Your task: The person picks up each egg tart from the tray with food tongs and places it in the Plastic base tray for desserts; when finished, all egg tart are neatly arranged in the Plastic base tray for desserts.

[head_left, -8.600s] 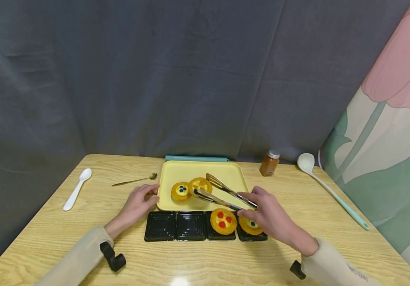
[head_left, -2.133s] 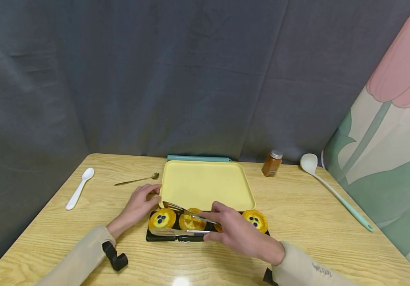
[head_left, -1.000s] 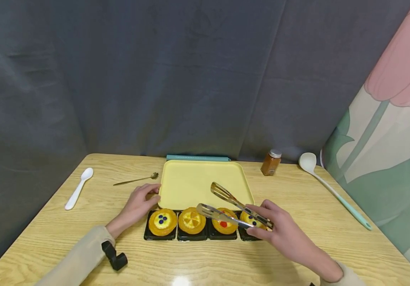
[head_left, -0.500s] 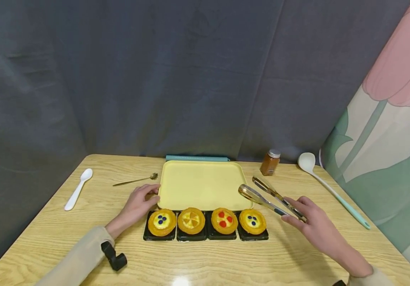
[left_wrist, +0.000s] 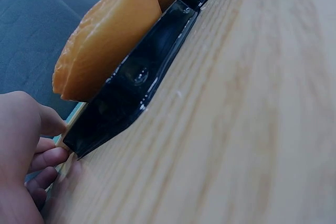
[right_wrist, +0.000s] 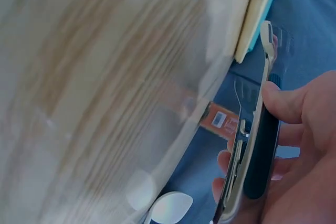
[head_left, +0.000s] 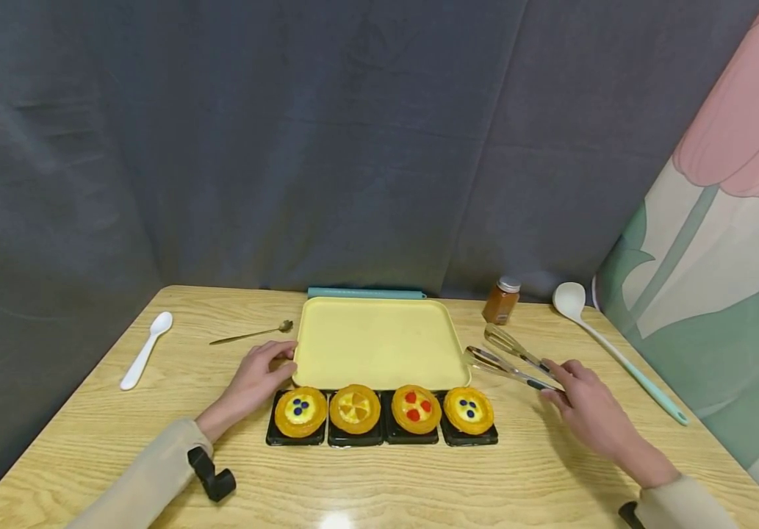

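My left hand (head_left: 261, 373) holds the left rim of a yellow tray (head_left: 379, 338), thumb and fingertips at its edge. In the left wrist view, that hand (left_wrist: 26, 150) is close to the corner of a black plastic holder (left_wrist: 131, 72). My right hand (head_left: 587, 404) grips metal tongs (head_left: 518, 356) with dark handle grips, low over the table right of the tray. The tongs' arms are spread with nothing between them. In front of the tray, a row of black holders bears a blueberry tart (head_left: 300, 411), an orange-topped tart (head_left: 355, 409), a red-topped tart (head_left: 416, 408) and another blueberry tart (head_left: 468, 411).
A white spoon (head_left: 146, 350) and a thin gold spoon (head_left: 251, 335) lie to the left. Behind the tray is a teal bar (head_left: 366, 293). A spice jar (head_left: 501, 301) stands back right, beside a ladle (head_left: 617, 353) with a mint handle. A dark curtain (head_left: 326, 147) hangs behind.
Two tarts have gone from the tray into the left black holders. Since then, my right hand has carried the tongs rightward, away from the tarts. My left hand has stayed at the tray rim.
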### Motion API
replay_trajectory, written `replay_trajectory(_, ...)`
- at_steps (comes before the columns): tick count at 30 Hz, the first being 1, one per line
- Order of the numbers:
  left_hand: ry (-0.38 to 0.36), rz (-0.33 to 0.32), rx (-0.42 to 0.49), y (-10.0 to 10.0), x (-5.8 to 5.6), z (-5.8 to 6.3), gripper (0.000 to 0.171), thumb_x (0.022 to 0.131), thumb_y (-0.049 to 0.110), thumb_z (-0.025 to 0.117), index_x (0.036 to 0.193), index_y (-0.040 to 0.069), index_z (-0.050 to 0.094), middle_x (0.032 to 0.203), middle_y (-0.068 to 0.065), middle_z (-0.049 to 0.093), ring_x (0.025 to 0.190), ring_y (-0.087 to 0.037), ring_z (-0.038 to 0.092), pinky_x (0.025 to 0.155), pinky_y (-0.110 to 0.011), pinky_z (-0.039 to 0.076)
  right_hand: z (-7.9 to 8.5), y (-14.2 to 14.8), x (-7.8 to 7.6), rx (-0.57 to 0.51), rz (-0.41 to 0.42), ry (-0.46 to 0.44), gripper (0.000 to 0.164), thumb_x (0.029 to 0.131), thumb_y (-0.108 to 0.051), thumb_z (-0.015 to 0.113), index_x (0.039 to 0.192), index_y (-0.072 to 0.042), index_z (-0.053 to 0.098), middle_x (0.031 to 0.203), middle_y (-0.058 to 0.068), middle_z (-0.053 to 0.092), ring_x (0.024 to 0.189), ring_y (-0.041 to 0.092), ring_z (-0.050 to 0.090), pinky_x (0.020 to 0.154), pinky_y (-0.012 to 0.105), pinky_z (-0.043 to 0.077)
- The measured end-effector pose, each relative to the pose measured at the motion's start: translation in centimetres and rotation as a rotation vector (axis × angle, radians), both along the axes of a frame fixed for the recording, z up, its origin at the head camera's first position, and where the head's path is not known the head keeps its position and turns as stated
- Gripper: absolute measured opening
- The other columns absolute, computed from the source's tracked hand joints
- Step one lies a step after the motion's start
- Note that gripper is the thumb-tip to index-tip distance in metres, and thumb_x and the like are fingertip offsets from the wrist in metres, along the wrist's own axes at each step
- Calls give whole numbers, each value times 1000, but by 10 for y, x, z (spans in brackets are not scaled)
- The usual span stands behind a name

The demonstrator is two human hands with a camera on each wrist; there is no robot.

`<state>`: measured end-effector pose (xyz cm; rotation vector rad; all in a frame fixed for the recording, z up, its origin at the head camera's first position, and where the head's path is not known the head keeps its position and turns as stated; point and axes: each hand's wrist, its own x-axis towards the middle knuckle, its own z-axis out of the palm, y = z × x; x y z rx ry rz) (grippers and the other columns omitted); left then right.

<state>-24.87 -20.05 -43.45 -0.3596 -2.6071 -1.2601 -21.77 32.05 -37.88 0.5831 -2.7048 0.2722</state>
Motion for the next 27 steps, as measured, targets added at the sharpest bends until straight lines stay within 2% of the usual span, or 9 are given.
replay_trajectory(5, -29, -1, 9, 0, 0, -1, 43, 98, 15, 64, 139, 0, 59, 114, -5, 63, 115, -31, 51, 98, -53, 38, -7, 5, -6, 40, -10, 59, 46, 88, -5, 75, 128, 10, 60, 96, 18, 58, 78, 35, 56, 62, 52, 45)
replay_trajectory(8, -32, -4, 9, 0, -1, -2, 44, 98, 15, 63, 139, 0, 58, 115, -4, 63, 116, -31, 50, 99, -53, 38, -9, 6, -9, 64, -13, 73, 46, 88, -4, 75, 129, 10, 59, 97, 20, 58, 77, 38, 56, 57, 52, 44)
replay_trajectory(15, -38, -6, 8, 1, -1, -1, 44, 98, 14, 64, 139, 0, 58, 115, -5, 63, 116, -31, 50, 99, -53, 38, -11, 6, -16, 83, -49, 28, 44, 92, -3, 70, 132, 9, 57, 103, 23, 57, 85, 46, 55, 61, 60, 44)
replay_trajectory(23, -46, -13, 14, 0, 0, -1, 44, 99, 14, 63, 140, -1, 57, 115, -5, 63, 115, -30, 52, 98, -52, 39, -14, 8, -21, 109, -53, -8, 45, 92, -1, 69, 134, 10, 55, 106, 25, 56, 84, 45, 56, 61, 58, 45)
replay_trajectory(27, -62, -24, 33, -3, 1, 0, 43, 99, 14, 63, 139, -1, 58, 116, -6, 64, 115, -30, 54, 99, -53, 40, -14, 8, -22, 111, -63, -54, 46, 93, 0, 67, 136, 10, 53, 109, 26, 56, 86, 45, 58, 61, 59, 47)
